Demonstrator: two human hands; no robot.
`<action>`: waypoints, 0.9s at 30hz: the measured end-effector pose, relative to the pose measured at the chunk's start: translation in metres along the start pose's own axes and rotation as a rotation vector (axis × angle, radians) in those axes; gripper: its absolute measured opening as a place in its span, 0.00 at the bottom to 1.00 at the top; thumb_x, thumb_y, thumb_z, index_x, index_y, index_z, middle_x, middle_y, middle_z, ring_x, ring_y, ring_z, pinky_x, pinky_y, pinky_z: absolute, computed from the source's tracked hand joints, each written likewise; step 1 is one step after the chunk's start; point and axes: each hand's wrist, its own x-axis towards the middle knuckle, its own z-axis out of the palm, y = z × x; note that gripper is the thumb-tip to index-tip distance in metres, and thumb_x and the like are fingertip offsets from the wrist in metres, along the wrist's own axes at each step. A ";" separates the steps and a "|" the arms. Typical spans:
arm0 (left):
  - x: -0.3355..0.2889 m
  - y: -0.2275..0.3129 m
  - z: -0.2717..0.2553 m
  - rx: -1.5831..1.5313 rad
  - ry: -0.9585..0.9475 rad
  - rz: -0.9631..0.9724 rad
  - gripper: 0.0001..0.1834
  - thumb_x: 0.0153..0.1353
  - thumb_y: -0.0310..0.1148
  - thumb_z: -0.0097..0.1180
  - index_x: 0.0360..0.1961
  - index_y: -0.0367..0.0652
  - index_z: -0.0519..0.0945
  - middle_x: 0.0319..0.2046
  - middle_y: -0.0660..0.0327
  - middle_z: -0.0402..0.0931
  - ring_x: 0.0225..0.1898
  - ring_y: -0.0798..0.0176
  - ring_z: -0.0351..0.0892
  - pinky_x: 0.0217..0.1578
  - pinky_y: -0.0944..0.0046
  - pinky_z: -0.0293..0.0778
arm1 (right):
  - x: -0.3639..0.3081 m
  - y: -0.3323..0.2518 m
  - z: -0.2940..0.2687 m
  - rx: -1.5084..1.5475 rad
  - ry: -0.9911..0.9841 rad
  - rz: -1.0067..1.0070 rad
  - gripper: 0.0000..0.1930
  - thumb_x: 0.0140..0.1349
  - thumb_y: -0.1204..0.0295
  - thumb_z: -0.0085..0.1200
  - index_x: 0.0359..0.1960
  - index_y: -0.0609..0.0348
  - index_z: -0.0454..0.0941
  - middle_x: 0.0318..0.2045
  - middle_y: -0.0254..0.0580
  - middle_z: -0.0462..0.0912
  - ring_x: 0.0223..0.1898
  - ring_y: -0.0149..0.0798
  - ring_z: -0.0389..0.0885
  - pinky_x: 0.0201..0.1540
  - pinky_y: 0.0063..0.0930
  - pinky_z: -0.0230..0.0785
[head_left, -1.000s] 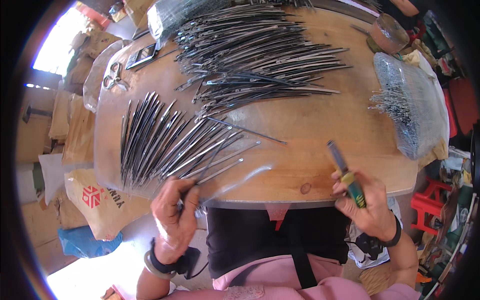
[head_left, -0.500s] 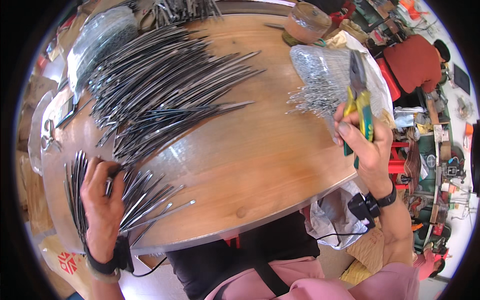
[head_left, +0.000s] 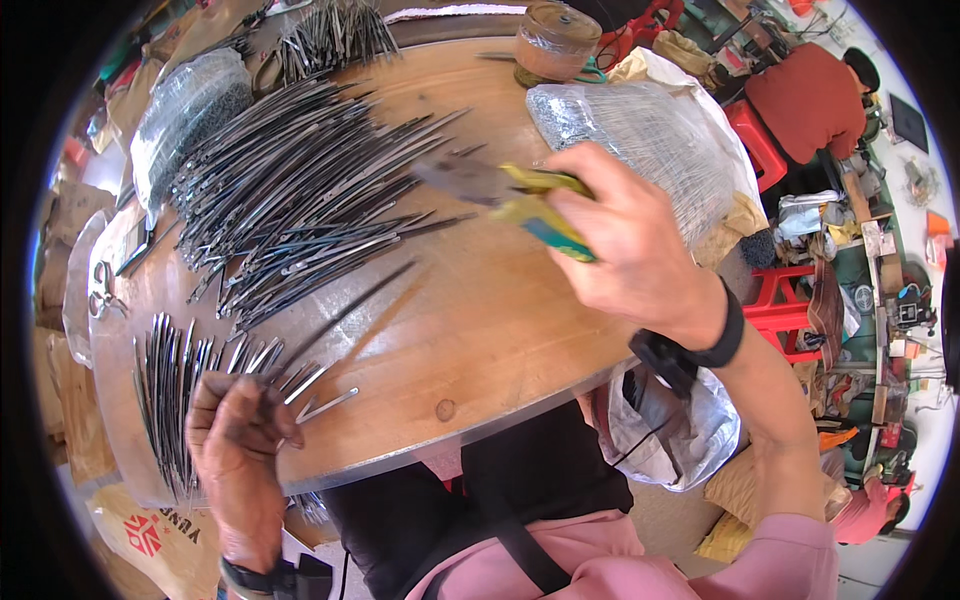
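Note:
My left hand [head_left: 240, 425] pinches a thin dark metal strip [head_left: 355, 305], which slants up and right over the table. Its far end points toward the pliers [head_left: 470, 182], which have dark jaws and yellow-green handles. My right hand [head_left: 630, 240] grips them above the middle of the table, the jaws aimed left and blurred by motion. A large heap of dark metal strips [head_left: 300, 180] covers the table's far left. Behind my left hand, a smaller group of strips [head_left: 165, 400] lies fanned out. Beyond my right hand rests a bundle of thin silvery wires [head_left: 650, 130] in clear plastic.
A tape roll [head_left: 557, 42] sits at the back edge of the wooden table [head_left: 440, 340]. At the left are a clear plastic bag [head_left: 195, 120] and small scissors [head_left: 103, 290]. Red stools [head_left: 780, 305] and a person in a dark red top [head_left: 808, 100] are at the right.
My right hand has brought the pliers left from the wires to mid-table, turning the jaws leftward. My left hand has moved slightly down and right, now with a strip raised out of the smaller group.

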 end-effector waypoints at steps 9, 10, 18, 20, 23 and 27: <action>-0.057 -0.028 -0.005 -0.275 -0.018 -0.442 0.15 0.62 0.24 0.55 0.50 0.31 0.74 0.27 0.51 0.78 0.18 0.58 0.76 0.18 0.60 0.75 | 0.003 0.005 -0.002 -0.122 0.036 -0.078 0.10 0.40 0.79 0.58 0.28 0.63 0.75 0.39 0.46 0.74 0.38 0.47 0.77 0.38 0.38 0.75; -0.059 -0.031 -0.002 -0.288 -0.028 -0.460 0.15 0.62 0.23 0.55 0.50 0.31 0.74 0.27 0.51 0.78 0.19 0.58 0.77 0.19 0.60 0.75 | 0.002 0.005 0.002 -0.085 -0.016 -0.071 0.09 0.41 0.78 0.58 0.27 0.62 0.75 0.39 0.46 0.74 0.38 0.47 0.77 0.39 0.38 0.75; -0.060 -0.057 0.013 -0.258 -0.126 -0.409 0.16 0.62 0.22 0.55 0.52 0.31 0.73 0.27 0.49 0.78 0.21 0.56 0.78 0.20 0.62 0.75 | 0.001 0.019 0.008 -0.068 0.123 -0.173 0.08 0.41 0.80 0.57 0.27 0.63 0.76 0.40 0.46 0.76 0.39 0.47 0.78 0.40 0.36 0.75; -0.060 -0.060 0.015 -0.252 -0.132 -0.391 0.16 0.62 0.22 0.55 0.51 0.31 0.74 0.26 0.49 0.78 0.20 0.56 0.77 0.20 0.62 0.74 | -0.001 0.014 -0.010 -0.005 0.145 -0.091 0.09 0.42 0.80 0.59 0.28 0.64 0.76 0.41 0.48 0.76 0.38 0.49 0.79 0.39 0.36 0.75; -0.061 -0.058 0.016 -0.254 -0.116 -0.401 0.18 0.60 0.22 0.56 0.52 0.31 0.74 0.26 0.49 0.78 0.20 0.56 0.77 0.20 0.62 0.74 | -0.007 -0.005 -0.044 0.067 0.250 0.119 0.09 0.49 0.80 0.65 0.32 0.66 0.80 0.42 0.50 0.80 0.37 0.41 0.82 0.39 0.27 0.73; -0.062 -0.051 0.016 -0.380 -0.194 -0.489 0.27 0.54 0.22 0.61 0.57 0.31 0.71 0.27 0.51 0.78 0.20 0.56 0.76 0.19 0.61 0.72 | -0.032 0.004 -0.073 -0.103 0.345 0.259 0.09 0.49 0.81 0.64 0.33 0.65 0.81 0.40 0.48 0.81 0.35 0.41 0.81 0.37 0.28 0.73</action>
